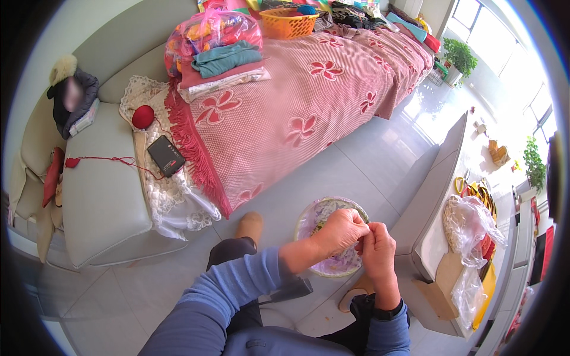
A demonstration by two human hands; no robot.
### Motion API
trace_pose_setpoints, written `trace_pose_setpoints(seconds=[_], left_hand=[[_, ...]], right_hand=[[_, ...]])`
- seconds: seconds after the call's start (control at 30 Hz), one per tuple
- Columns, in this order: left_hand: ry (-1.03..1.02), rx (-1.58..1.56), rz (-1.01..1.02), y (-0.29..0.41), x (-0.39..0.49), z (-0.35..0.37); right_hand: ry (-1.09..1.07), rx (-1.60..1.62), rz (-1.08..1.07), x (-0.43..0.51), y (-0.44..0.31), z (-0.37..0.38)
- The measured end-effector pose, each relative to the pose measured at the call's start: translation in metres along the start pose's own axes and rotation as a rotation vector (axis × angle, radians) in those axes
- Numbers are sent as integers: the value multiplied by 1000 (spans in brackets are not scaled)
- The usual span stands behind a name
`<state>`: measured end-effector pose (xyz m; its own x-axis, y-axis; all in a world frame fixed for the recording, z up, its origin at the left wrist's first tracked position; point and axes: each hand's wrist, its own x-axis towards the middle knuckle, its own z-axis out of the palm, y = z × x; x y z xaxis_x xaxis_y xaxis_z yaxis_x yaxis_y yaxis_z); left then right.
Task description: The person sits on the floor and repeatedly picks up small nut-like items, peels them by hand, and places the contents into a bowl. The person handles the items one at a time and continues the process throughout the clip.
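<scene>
My left hand (342, 229) and my right hand (378, 249) meet at the fingertips, their fingers pinched together. Whatever lies between the fingertips is too small or hidden to make out. Below them, on the floor, stands a round basket (305, 222) lined with a purple and white patterned bag, partly covered by my hands and left forearm. Some small yellow-green bits show inside it. A black band sits around my right wrist.
At the right is a table (429, 249) with scissors (461, 183), clear plastic bags (472, 227) and cardboard (445, 285). A pink patterned cover (267, 111) drapes the sofa ahead. Red yarn (143, 117) and a black device (166, 155) lie at left.
</scene>
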<state>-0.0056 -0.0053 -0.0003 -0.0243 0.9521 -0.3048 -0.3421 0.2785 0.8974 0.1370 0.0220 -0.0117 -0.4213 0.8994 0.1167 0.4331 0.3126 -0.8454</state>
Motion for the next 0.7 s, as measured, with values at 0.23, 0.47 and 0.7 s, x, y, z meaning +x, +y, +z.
trace_pose_setpoints(seconds=[0.23, 0.47, 0.7], left_hand=[[-13, -5, -5, 0, -1, -2], [46, -40, 5, -9, 4, -2], [100, 49, 48, -19, 11, -3]], right_hand=[[27, -57, -77, 1, 0, 1], [108, 14, -57, 0, 2, 4], [239, 175, -16, 12, -13, -12]])
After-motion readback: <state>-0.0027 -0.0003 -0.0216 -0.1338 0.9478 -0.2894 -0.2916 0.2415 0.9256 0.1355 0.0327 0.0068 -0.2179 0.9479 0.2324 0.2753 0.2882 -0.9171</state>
